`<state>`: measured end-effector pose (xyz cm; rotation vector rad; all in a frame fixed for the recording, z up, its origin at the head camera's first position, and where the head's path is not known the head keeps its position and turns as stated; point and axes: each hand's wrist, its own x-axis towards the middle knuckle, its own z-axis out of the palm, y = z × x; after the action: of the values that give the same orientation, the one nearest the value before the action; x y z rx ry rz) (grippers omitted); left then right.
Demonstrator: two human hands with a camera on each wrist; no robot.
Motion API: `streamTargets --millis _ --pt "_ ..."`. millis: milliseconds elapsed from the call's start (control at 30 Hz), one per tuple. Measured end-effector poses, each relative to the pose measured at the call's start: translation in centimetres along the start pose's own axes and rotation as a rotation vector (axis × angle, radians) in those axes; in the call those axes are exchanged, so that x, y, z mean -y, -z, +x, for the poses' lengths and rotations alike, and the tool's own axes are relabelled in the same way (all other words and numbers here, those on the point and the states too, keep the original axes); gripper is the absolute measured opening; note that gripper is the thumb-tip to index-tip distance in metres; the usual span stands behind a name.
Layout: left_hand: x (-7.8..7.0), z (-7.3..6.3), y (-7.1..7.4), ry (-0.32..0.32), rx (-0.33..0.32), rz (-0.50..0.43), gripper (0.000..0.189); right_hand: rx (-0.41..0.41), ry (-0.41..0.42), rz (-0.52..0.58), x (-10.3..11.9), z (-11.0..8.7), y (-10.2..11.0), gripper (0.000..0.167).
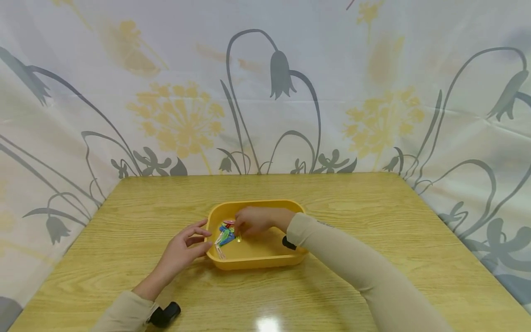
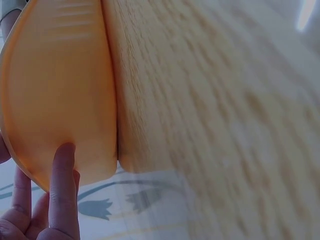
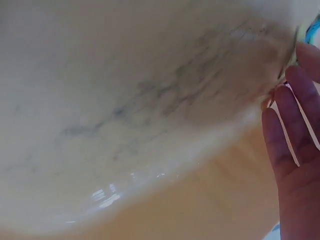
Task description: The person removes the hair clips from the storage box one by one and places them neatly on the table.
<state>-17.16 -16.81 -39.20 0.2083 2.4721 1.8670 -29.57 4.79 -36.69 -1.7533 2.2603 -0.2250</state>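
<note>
A yellow plastic basin stands on the wooden table. My left hand touches its left end from outside, fingers spread and slightly bent. In the left wrist view one finger lies against the basin's outer wall. Small slim clip-like pieces in blue, green, red and white lie heaped in the basin's left part. My right hand reaches down into the basin at this heap, blurred in the head view. In the right wrist view its fingers look mostly straight, with the tips beside colourful pieces.
The table has a wood-grain top and spreads out round the basin. Behind and beside it hangs a pale cloth with grey and yellow flowers. A black wrist device sits at the left sleeve.
</note>
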Motion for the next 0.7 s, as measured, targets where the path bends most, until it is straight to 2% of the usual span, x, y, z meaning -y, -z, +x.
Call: streamTargets --millis 167,333,533,700 --pt "0.13 0.1 -0.02 0.004 0.003 0.015 0.028 -0.01 -0.01 0.002 -0.06 -0.15 0.04 0.018" --pt "0.23 0.24 -0.11 0.003 0.006 0.023 0.027 0.014 -0.011 -0.031 -0.34 -0.15 -0.2 0.02" --pt "0.31 0.26 -0.15 0.006 0.005 0.02 0.027 0.024 -0.084 -0.033 -0.17 -0.25 -0.29 0.013" --pt "0.29 0.18 -0.13 0.018 0.003 0.024 0.025 0.027 -0.155 0.026 -0.25 -0.39 -0.43 0.007"
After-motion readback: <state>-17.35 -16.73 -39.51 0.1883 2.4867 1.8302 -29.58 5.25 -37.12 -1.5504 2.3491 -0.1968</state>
